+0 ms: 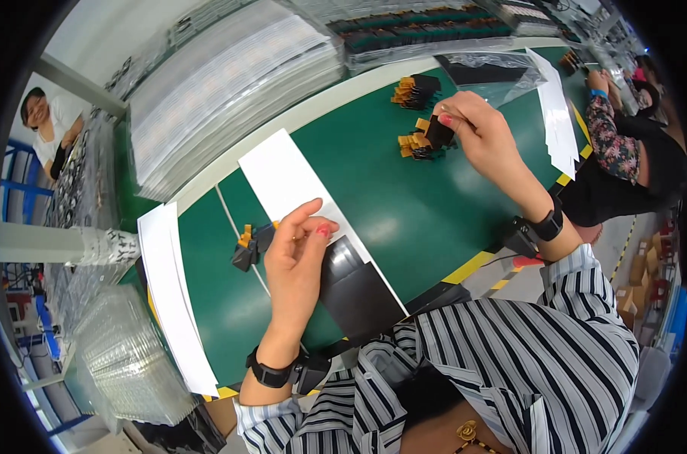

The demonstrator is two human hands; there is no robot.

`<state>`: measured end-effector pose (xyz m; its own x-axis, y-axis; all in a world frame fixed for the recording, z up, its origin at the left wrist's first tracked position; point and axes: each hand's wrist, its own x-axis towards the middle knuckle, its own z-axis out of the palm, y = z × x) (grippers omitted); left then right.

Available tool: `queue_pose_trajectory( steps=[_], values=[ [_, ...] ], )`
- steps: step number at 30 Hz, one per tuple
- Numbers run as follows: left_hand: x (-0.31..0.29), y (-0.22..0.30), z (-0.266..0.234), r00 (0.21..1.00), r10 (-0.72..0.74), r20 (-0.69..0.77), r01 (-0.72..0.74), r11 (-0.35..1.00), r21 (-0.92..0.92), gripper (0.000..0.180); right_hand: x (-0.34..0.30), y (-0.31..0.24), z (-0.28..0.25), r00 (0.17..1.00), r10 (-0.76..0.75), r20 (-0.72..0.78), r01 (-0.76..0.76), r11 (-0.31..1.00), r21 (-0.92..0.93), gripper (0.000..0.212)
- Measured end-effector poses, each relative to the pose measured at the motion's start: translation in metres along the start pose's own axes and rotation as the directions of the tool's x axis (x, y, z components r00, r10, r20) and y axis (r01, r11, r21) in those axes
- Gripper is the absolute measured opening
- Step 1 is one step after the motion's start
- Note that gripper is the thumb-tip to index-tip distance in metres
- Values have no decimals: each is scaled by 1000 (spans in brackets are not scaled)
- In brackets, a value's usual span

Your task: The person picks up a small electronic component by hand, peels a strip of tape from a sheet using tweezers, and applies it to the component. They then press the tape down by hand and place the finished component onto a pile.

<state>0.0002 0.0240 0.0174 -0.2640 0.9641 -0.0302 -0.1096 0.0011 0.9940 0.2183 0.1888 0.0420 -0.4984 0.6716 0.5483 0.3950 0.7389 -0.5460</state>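
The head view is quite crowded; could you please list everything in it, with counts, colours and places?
Worktable: one, green, centre
Dark piece: one, black, right of centre, pinched
Tabbed pieces: three groups, black and orange; two right, one left
Dark sheets: count unclear, black, centre front
White sheets: three spots, white; left, centre, right
Plastic film: count unclear, clear, far right
Tray stacks: at least three, mostly clear, far side and left
Edge tape: yellow and black, table edge
Boxes: several, brown, floor right
Co-workers: at least two, left and right
Wristbands: two, black, wrists
Striped shirt: one, mainly black-and-white, bottom
Left grip: one, bare, open, centre-left
Right grip: one, bare, pinching, upper right
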Motion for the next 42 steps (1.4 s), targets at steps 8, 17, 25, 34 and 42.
queue_pose_trajectory(
  steps=[8, 17, 25, 34, 42],
  values=[
    [-5, 1, -7, 1000, 23, -18, -15, 938, 346, 24, 4, -9, -6, 999, -6, 40, 5, 999, 38, 10],
    [-54, -4, 2, 895, 149, 420, -440, 139, 887, 34, -50, -53, 39, 800, 320, 507, -598, 481, 641, 20],
    [-53, -9, -13, 894, 113, 434, -448, 191, 873, 38, -40, -45, 62, 734, 387, 558, -679, 402, 614, 21],
    [-49, -11, -13, 891, 119, 439, -454, 209, 866, 38, -38, -42, 70, 702, 416, 578, -704, 285, 650, 22],
    [-39, 2, -36, 944, 253, 211, -301, 401, 865, 35, -35, -46, 61, 747, 335, 575, -633, 91, 769, 24]
  ],
)
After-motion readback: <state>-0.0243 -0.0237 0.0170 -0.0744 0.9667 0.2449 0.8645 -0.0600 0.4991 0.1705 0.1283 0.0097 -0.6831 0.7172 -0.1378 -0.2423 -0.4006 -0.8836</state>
